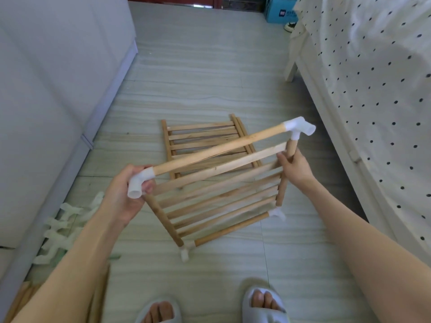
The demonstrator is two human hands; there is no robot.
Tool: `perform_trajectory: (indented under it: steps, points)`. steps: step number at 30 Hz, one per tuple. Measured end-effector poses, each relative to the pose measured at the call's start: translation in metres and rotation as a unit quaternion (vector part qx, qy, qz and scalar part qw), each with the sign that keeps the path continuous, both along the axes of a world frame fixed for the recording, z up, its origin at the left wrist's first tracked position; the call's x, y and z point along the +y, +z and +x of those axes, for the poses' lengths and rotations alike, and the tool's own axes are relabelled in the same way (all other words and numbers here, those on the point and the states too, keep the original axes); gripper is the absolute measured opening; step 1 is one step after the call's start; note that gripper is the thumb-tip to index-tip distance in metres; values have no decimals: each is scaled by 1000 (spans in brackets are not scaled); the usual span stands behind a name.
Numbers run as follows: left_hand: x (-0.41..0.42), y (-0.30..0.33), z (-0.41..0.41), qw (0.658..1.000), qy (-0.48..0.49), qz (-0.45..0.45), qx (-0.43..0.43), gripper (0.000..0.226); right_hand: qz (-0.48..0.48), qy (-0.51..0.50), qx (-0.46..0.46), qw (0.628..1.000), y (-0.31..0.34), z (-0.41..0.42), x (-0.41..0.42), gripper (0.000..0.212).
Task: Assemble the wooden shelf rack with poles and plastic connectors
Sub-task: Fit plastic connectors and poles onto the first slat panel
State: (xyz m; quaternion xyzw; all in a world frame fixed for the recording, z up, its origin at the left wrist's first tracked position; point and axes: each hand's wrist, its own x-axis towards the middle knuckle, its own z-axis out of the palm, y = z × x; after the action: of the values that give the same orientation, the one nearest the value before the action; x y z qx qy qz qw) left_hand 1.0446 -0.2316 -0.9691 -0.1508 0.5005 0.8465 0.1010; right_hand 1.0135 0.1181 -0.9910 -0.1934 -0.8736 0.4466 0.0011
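Your left hand [127, 194] grips a corner connector [140, 183], your right hand [294, 167] pinches the side pole [291, 148]; the slatted panel [221, 190] between your fingers seems light, stiff (joints may slip).

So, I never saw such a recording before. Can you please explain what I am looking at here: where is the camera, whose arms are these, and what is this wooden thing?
There is no machine here. The single picture comes from a camera worn on a person's head, looking down, so the arms and slippered feet are that person's own. The left hand grips a white plastic connector on the end of a wooden pole. The right hand holds a short upright pole below another connector. Together they hold a half-built rack with a slatted shelf, tilted. On the tiled floor lies a second slatted shelf, and more white connectors lie at the left. A bed with a dotted cover stands at the right.
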Motion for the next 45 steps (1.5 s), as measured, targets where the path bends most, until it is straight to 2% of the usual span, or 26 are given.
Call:
perform_trajectory:
  steps: [2, 4, 7, 9, 11, 12, 14, 15, 16, 18, 20, 23, 27, 30, 35, 40, 45]
  points:
    - [-7, -6, 1, 1000, -23, 0, 2, 34, 1, 0, 46, 999, 1, -5, -4, 15]
    - [-16, -8, -1, 998, -45, -38, -10, 33, 11, 7, 97, 995, 14, -8, -11, 10]
    - [-35, 0, -1, 978, -88, -190, 5, 30, 53, 65, 142, 986, 50, -9, -22, 12]
    - [-37, 17, -2, 942, -132, -306, 40, 32, 118, 133, 170, 969, 80, -7, -35, 15]
    - [-21, 42, -7, 918, -168, -351, 75, 51, 194, 208, 198, 938, 106, -2, -57, 15]
    - [-9, 55, -9, 923, -184, -326, 87, 61, 236, 246, 203, 918, 115, 1, -71, 13]
    - [16, 81, -11, 952, -207, -204, 97, 76, 338, 300, 190, 871, 123, 6, -99, 3]
    - [26, 91, -11, 960, -215, -151, 97, 79, 389, 319, 185, 844, 123, 10, -112, 9]
    - [34, 98, -9, 961, -222, -133, 96, 81, 432, 335, 179, 818, 120, 12, -121, 15]
    - [42, 99, -3, 950, -238, -178, 92, 78, 464, 358, 179, 790, 112, 18, -132, 21]
    - [43, 89, 2, 941, -246, -215, 90, 73, 452, 373, 193, 787, 102, 25, -134, 24]
    - [39, 68, 11, 950, -228, -186, 106, 64, 452, 375, 193, 786, 88, 35, -135, 36]
    - [38, 46, 16, 940, -221, -221, 140, 58, 432, 405, 132, 795, 75, 33, -132, 24]
    - [42, 29, 25, 952, -199, -177, 151, 56, 396, 427, 118, 804, 72, 36, -120, 33]
    - [51, 15, 36, 951, -209, -138, 180, 61, 489, 407, 117, 763, 68, 42, -108, 29]
    - [58, 15, 42, 958, -166, -126, 195, 55, 495, 406, 128, 758, 72, 42, -110, 24]
    - [66, 15, 46, 965, -102, -118, 211, 36, 494, 398, 132, 762, 69, 48, -110, 18]
